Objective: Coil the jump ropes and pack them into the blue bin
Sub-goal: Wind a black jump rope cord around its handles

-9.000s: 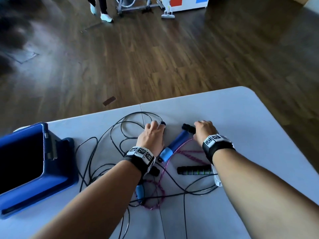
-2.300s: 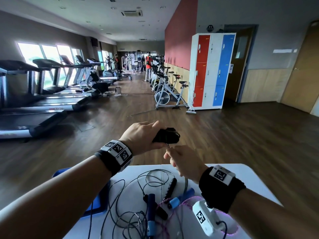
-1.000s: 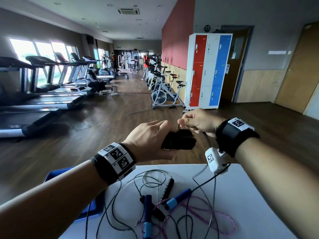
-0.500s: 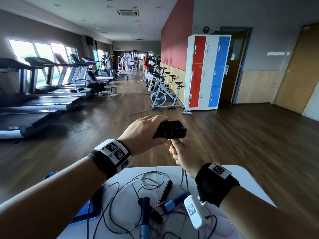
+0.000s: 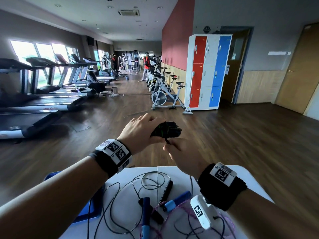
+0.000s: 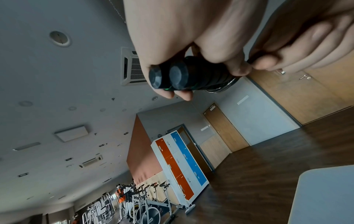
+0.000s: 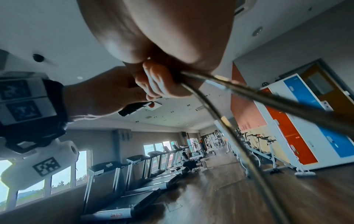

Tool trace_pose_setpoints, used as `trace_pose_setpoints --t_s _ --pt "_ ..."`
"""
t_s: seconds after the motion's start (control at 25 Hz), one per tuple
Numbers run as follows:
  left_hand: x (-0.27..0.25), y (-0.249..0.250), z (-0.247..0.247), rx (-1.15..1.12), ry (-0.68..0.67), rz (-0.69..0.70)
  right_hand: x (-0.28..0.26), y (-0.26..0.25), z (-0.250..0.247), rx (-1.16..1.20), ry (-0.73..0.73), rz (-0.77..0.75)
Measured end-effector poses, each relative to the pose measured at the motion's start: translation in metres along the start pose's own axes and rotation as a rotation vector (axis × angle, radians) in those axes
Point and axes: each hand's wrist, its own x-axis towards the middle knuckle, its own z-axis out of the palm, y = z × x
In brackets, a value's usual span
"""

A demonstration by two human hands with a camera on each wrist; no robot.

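Note:
My left hand [image 5: 146, 130] is raised above the table and grips two black jump-rope handles [image 5: 165, 129] side by side, with black cord wound around them; their round end caps [image 6: 168, 77] face the left wrist camera. Just below, my right hand [image 5: 179, 150] pinches the same rope's thin black cord [image 7: 220, 106], which trails down toward the table. On the grey table [image 5: 245, 185] lie a black handle [image 5: 166, 190], blue handles [image 5: 177, 200] [image 5: 145, 214], loose black cord [image 5: 120, 200] and a pink-purple rope [image 5: 160, 226]. The blue bin [image 5: 51, 175] shows at the table's left, mostly hidden by my left forearm.
Beyond the table is an open wooden gym floor [image 5: 224, 135]. Treadmills [image 5: 34, 107] line the left, exercise bikes [image 5: 164, 95] and red, white and blue lockers [image 5: 208, 71] stand at the back. People are far off.
Over the last second my right hand swung from above the handles down to below them, carrying the cord round the bundle. My left hand stayed raised, holding the handles.

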Motion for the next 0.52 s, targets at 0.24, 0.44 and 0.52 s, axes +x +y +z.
trace_pose_setpoints --t_s 0.24,0.44,0.52 --pt "-0.006 -0.008 0.007 0.128 -0.036 -0.076 0.0 -0.036 -0.031 -0.305 -0.069 -0.041" --pt "-0.008 -0.001 0.01 0.037 -0.019 0.007 0.023 -0.071 -0.074 -0.556 -0.14 -0.16" --pt "-0.006 0.004 0.008 0.004 -0.021 0.016 0.041 -0.076 -0.091 -0.536 -0.186 -0.167"
